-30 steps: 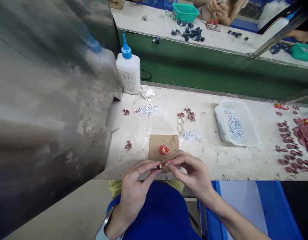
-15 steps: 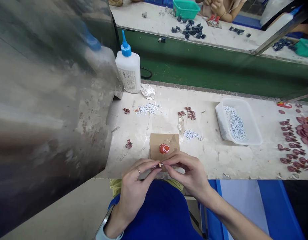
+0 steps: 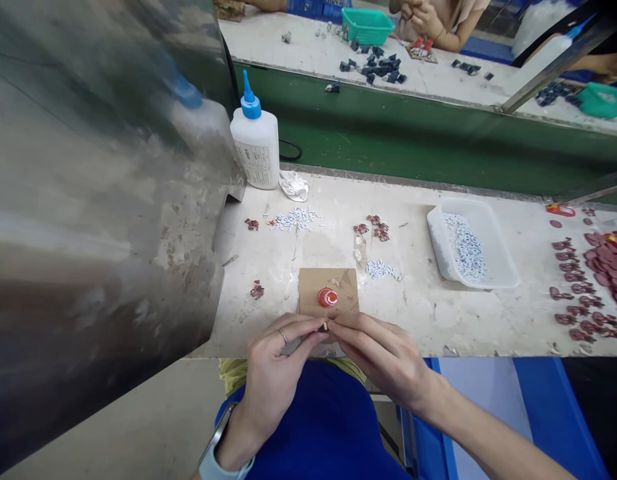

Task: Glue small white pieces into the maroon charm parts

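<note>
Over the near edge of the bench, my left hand [image 3: 281,363] pinches a small brown figurine piece [image 3: 325,327] with a pale orange part, mostly covered by fingers. My right hand [image 3: 383,350] meets it from the other side, thumb and fingertips closed at the piece; whatever lies between them is hidden. Just beyond the fingertips, a small round pot of orange-red stuff [image 3: 327,297] stands on a cardboard sheet [image 3: 308,287]. A heap of tiny white pieces [image 3: 381,269] lies to the right of the cardboard, with several brown figurine pieces [image 3: 379,230] behind it.
A white glue bottle [image 3: 255,147] stands at the back left beside a crumpled tissue [image 3: 293,185] and a large metal panel [image 3: 113,200]. More white bits [image 3: 294,219] lie nearby. A plastic tub [image 3: 503,267] and brown-red pieces [image 3: 608,263] are rightward. Across the divider, a person [image 3: 431,27] works.
My right fingers have closed in over the piece, and the right hand has turned so its back shows more. The view has shifted slightly; the bench things have stayed put.
</note>
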A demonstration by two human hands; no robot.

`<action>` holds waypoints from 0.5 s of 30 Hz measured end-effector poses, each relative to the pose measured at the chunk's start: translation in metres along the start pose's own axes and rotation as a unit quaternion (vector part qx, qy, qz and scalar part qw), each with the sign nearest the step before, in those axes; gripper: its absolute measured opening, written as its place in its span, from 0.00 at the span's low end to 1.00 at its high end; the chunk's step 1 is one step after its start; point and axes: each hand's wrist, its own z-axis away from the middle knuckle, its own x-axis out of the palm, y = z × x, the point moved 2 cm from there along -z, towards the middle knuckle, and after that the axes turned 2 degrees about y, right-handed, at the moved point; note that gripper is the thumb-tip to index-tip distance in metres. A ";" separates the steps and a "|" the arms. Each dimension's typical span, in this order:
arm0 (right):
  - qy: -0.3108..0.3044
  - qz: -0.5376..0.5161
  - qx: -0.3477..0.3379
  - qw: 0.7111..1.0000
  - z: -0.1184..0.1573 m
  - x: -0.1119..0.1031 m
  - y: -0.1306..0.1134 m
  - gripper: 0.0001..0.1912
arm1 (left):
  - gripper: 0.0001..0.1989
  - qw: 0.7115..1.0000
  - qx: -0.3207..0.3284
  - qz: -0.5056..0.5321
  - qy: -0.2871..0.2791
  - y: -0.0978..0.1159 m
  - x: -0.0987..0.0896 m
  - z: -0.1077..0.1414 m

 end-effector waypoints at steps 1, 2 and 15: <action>0.003 -0.002 0.003 1.000 0.000 -0.001 0.000 0.30 | 0.07 1.000 -0.004 0.005 0.000 0.000 0.000 -0.001; 0.007 -0.010 0.013 1.000 0.000 -0.001 0.000 0.29 | 0.07 1.000 -0.009 0.009 0.001 0.000 0.001 -0.001; -0.033 -0.378 0.324 0.866 -0.025 0.008 0.021 0.08 | 0.15 0.998 -0.033 -0.050 0.024 0.001 -0.007 0.007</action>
